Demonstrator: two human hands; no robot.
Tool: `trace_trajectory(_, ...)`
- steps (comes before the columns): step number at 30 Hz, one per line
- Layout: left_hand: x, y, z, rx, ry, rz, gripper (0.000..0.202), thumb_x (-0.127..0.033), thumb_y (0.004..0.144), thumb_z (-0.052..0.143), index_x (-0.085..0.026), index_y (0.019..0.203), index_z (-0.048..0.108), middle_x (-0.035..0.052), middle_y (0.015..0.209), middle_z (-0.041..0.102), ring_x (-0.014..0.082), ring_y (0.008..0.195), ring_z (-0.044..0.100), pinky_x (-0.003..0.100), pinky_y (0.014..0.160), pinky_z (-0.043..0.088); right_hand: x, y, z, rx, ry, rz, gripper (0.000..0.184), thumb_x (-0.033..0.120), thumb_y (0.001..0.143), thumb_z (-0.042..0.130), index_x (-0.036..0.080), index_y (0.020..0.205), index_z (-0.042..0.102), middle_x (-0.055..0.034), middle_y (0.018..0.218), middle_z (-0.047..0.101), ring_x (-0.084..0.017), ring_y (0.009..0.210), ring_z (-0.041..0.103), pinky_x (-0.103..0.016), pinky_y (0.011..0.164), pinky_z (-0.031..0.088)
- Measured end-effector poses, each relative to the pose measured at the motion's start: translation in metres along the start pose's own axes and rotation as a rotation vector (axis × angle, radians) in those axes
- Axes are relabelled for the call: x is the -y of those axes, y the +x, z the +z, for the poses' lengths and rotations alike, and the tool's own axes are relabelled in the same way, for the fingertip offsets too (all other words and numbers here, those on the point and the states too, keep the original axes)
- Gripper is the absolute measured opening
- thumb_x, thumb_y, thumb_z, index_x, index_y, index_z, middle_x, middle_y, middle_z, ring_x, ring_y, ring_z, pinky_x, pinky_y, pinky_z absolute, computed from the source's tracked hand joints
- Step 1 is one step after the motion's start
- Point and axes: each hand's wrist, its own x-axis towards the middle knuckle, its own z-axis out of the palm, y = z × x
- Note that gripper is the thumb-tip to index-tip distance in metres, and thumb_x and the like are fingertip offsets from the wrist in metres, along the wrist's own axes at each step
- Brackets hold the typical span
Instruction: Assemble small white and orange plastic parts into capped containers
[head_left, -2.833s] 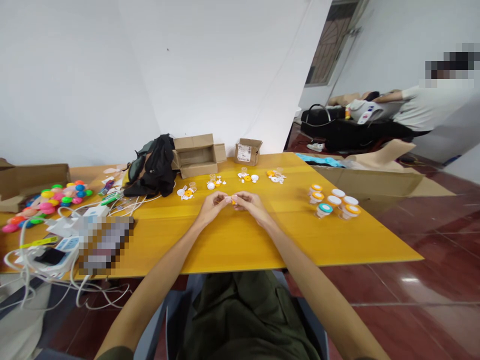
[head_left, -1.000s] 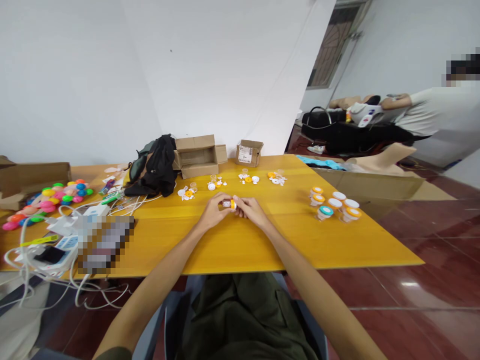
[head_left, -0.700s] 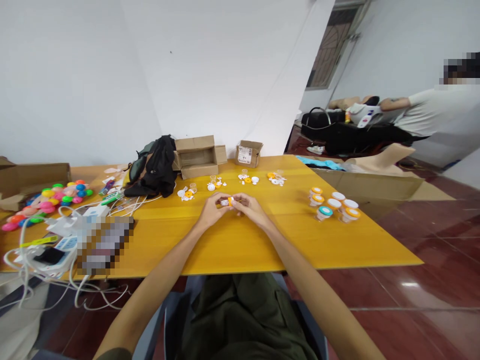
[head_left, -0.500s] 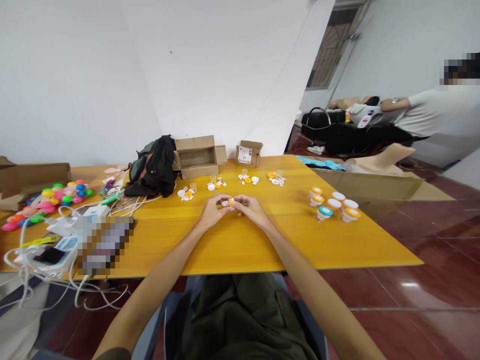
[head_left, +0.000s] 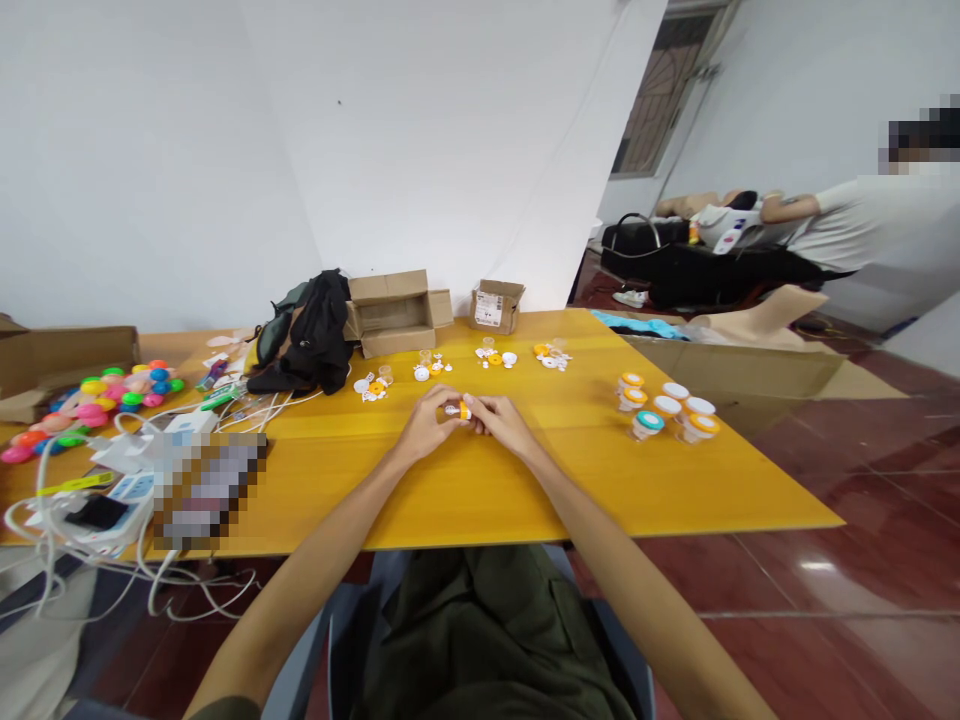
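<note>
Both my hands meet over the middle of the yellow table. My left hand and my right hand pinch a small clear jar with an orange lid between their fingertips, the jar lying sideways. Beyond my hands lie little heaps of white and orange small parts. To the right stands a cluster of small lidded jars, with orange, white and teal lids.
Open cardboard boxes and a black bag sit at the table's far side. Coloured balls, white cables and chargers crowd the left end. A person in a white shirt stands at the far right by a black couch.
My hands stay together on the small jar, shifting it slightly lower toward the table and turning it between the fingers. The person at the right has shifted a little.
</note>
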Motion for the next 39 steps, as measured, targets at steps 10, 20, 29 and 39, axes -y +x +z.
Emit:
trace_trajectory(10, 0.0042, 0.0023, 0.0030, -0.027, -0.034, -0.072, 0.025, -0.016, 0.070, 0.074, -0.019, 0.094, 0.069, 0.0036, 0.094, 0.069, 0.0181, 0.088, 0.064, 0.030, 0.082, 0.051, -0.0019, 0.0008, 0.0019, -0.047, -0.024, -0.021, 0.061, 0.078, 0.075, 0.045, 0.020, 0.060, 0.054, 0.0006, 0.052, 0.054, -0.014, 0.050, 0.054, -0.025, 0.048, 0.043)
trace_trajectory(20, 0.0063, 0.0039, 0.0003, -0.064, -0.074, -0.112, 0.023, -0.025, 0.070, 0.076, -0.018, 0.091, 0.070, 0.0041, 0.093, 0.072, 0.0182, 0.087, 0.066, 0.030, 0.081, 0.052, -0.0076, 0.0039, 0.0004, -0.040, 0.143, -0.014, 0.043, 0.059, 0.066, 0.069, 0.021, 0.085, 0.065, -0.0031, 0.082, 0.069, -0.017, 0.071, 0.062, -0.024, 0.051, 0.048)
trace_trajectory(29, 0.0077, 0.0009, 0.0002, -0.045, -0.005, -0.013, 0.023, -0.019, 0.071, 0.075, -0.020, 0.094, 0.071, 0.0043, 0.094, 0.070, 0.0190, 0.090, 0.065, 0.033, 0.083, 0.052, -0.0097, 0.0027, -0.0027, 0.005, 0.008, -0.065, 0.046, 0.065, 0.075, 0.059, 0.020, 0.069, 0.064, 0.0004, 0.061, 0.060, -0.014, 0.056, 0.054, -0.025, 0.052, 0.045)
trace_trajectory(39, 0.0039, -0.0007, 0.0007, -0.023, 0.044, 0.050, 0.022, -0.014, 0.071, 0.074, -0.020, 0.092, 0.069, 0.0036, 0.092, 0.068, 0.0182, 0.087, 0.064, 0.032, 0.081, 0.052, -0.0051, 0.0014, -0.0016, 0.024, -0.046, -0.038, 0.059, 0.076, 0.076, 0.048, 0.020, 0.058, 0.056, 0.0007, 0.052, 0.054, -0.013, 0.050, 0.052, -0.026, 0.052, 0.042)
